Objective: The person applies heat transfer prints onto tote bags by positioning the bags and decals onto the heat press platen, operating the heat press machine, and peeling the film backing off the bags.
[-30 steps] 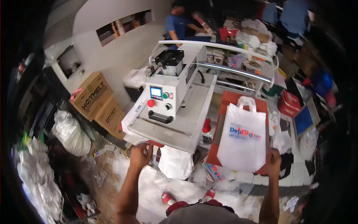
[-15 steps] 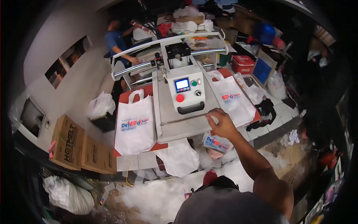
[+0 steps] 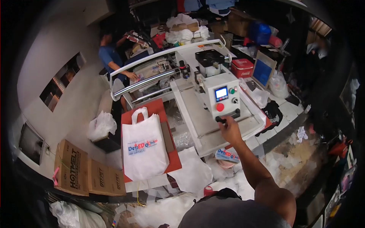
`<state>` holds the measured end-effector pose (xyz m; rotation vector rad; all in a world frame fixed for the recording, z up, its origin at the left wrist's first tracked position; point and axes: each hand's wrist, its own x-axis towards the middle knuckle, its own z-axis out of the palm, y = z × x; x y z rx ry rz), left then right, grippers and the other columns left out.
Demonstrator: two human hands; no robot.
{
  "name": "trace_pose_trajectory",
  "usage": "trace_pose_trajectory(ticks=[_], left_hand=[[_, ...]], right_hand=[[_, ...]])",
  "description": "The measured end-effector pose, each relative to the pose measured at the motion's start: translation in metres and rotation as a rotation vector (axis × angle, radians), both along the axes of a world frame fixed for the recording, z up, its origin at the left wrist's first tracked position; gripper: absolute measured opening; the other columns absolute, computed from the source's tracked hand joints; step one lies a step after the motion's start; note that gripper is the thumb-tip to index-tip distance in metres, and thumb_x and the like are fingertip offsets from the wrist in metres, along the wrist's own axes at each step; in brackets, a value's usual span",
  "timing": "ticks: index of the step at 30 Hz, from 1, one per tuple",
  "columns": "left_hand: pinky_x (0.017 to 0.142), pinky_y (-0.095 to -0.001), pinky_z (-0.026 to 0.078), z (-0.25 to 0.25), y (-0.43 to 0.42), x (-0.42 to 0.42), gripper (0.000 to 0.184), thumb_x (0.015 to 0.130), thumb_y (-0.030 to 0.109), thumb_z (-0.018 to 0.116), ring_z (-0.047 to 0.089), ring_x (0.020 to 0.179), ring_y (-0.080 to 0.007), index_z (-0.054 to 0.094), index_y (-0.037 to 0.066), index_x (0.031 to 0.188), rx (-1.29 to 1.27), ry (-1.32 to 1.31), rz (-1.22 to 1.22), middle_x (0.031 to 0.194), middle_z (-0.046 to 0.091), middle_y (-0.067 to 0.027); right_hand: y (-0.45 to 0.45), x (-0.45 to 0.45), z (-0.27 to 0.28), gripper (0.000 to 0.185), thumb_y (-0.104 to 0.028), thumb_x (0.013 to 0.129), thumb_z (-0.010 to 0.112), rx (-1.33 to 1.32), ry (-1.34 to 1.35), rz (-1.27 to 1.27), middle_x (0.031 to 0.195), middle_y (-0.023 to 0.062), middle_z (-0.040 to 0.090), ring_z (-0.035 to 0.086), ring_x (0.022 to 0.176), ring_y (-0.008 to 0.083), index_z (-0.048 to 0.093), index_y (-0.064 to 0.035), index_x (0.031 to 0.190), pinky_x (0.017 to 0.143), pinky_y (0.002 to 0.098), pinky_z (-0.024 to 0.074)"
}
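1. Right hand grasps the left end of the black handle, fingers curled around it; the clock directions below are taken from this handle.
2. Left hand is outside the view, so I cannot tell its state.
3. Press machine stands at the person's own 12 o'clock, with the handle on its front.
4. From about 10 round to 1 o'clock, its control face carries a lit screen, a red button, a green button and a black knob.
5. Beneath the press head spreads a grey plate.
6. At 8 o'clock, a white bag printed "DepED OK" lies on a red-brown board, its loop pointing toward 12; farther out stand cardboard boxes, one marked "HOTMELT".
7. A printed bundle sits at 6 o'clock, and plain white material at 7.
8. Toward 10 o'clock runs a chrome rail; beyond it is another person in a blue shirt, one arm lowered.
9. Near 1 o'clock leans a blue-panelled frame, beside a red box; black cloth lies at 3.
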<state>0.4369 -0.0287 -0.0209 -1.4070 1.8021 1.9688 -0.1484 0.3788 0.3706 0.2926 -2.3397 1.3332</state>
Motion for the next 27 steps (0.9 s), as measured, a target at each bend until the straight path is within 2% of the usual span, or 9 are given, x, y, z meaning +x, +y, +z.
trace_pose_trajectory(ticks=[2,6,9,11,13,15,16,20,27], left_hand=[[0.066,-0.0402,0.053,0.008,-0.003,-0.011,0.026,0.095,0.03,0.056,0.063,0.08,-0.0256,0.064,0.006,0.092,0.044,-0.001,0.06,0.093,0.067,-0.01],[0.071,-0.039,0.053,0.015,-0.023,-0.018,0.029,0.095,0.033,0.056,0.063,0.084,-0.0244,0.064,0.005,0.097,-0.237,-0.024,-0.442,0.095,0.066,-0.0097],[0.071,-0.036,0.053,0.018,-0.05,-0.035,0.027,0.095,0.03,0.055,0.062,0.083,-0.0224,0.064,0.005,0.099,-0.826,0.276,-0.996,0.09,0.065,-0.0095],[0.067,-0.0326,0.049,0.04,-0.064,-0.051,0.026,0.095,0.027,0.053,0.057,0.076,-0.0204,0.062,0.002,0.094,-0.023,0.048,-0.263,0.082,0.061,-0.0077],[0.059,-0.0408,0.054,0.011,-0.105,-0.091,0.027,0.092,0.018,0.043,0.066,0.074,-0.0235,0.064,0.003,0.102,0.134,-0.379,-0.201,0.098,0.069,-0.0134],[0.056,-0.0367,0.053,-0.011,-0.155,-0.083,0.026,0.093,0.025,0.055,0.067,0.075,-0.0292,0.062,0.002,0.103,-0.046,-0.076,-0.521,0.098,0.068,-0.0166],[0.055,-0.0346,0.052,0.004,-0.157,-0.086,0.026,0.093,0.025,0.053,0.067,0.07,-0.0262,0.063,0.003,0.102,0.006,-0.028,-0.229,0.095,0.069,-0.0137],[0.051,-0.0318,0.05,0.025,-0.217,-0.104,0.025,0.09,0.025,0.054,0.065,0.063,-0.0187,0.063,0.005,0.102,-0.042,-0.145,-0.178,0.09,0.069,-0.0083],[0.043,-0.0285,0.039,0.004,-0.277,-0.027,0.026,0.093,0.028,0.055,0.053,0.052,-0.0164,0.059,0.004,0.101,0.089,-0.077,0.045,0.079,0.063,-0.0092]], right_hand=[[0.007,-0.021,-0.023,0.019,-0.006,0.085,0.065,-0.015,0.076,-0.046,0.086,0.0194,0.063,0.063,0.074,0.0364,0.058,-0.0011,0.102,0.064,0.0402,0.0505],[0.023,-0.028,-0.025,0.014,-0.003,0.088,0.06,0.073,0.174,-0.152,0.087,0.021,0.062,0.064,0.078,0.0377,0.057,-0.0015,0.101,0.068,0.0419,0.0505],[0.029,-0.022,-0.015,0.014,-0.003,0.09,0.058,0.044,0.178,-0.188,0.08,0.017,0.061,0.063,0.069,0.0298,0.057,-0.0013,0.104,0.063,0.0374,0.0491],[0.026,-0.006,-0.015,0.013,-0.003,0.092,0.056,-0.087,0.067,-0.275,0.072,0.0126,0.059,0.057,0.062,0.0186,0.057,-0.0011,0.105,0.058,0.0319,0.0459],[0.005,0.02,-0.014,0.013,-0.003,0.092,0.055,-0.061,0.034,-0.299,0.07,0.0112,0.058,0.054,0.061,0.0154,0.057,-0.0012,0.105,0.057,0.0303,0.0443],[-0.04,0.045,-0.032,0.011,-0.004,0.093,0.054,-0.068,-0.003,-0.243,0.071,0.0094,0.06,0.053,0.062,0.0118,0.06,-0.0017,0.102,0.057,0.0283,0.0434],[-0.072,0.055,-0.04,0.01,-0.005,0.092,0.055,-0.05,0.013,-0.176,0.073,0.01,0.062,0.055,0.063,0.014,0.062,-0.0022,0.098,0.059,0.0291,0.0451],[-0.204,0.043,-0.089,0.011,-0.009,0.088,0.059,0.092,0.023,0.214,0.084,0.0183,0.065,0.064,0.075,0.0344,0.063,-0.0016,0.095,0.067,0.0404,0.0502],[-0.363,-0.032,-0.139,0.036,-0.021,0.079,0.07,0.491,-0.036,0.203,0.098,0.0217,0.067,0.064,0.091,0.0365,0.065,0.0046,0.104,0.081,0.0412,0.0513]])
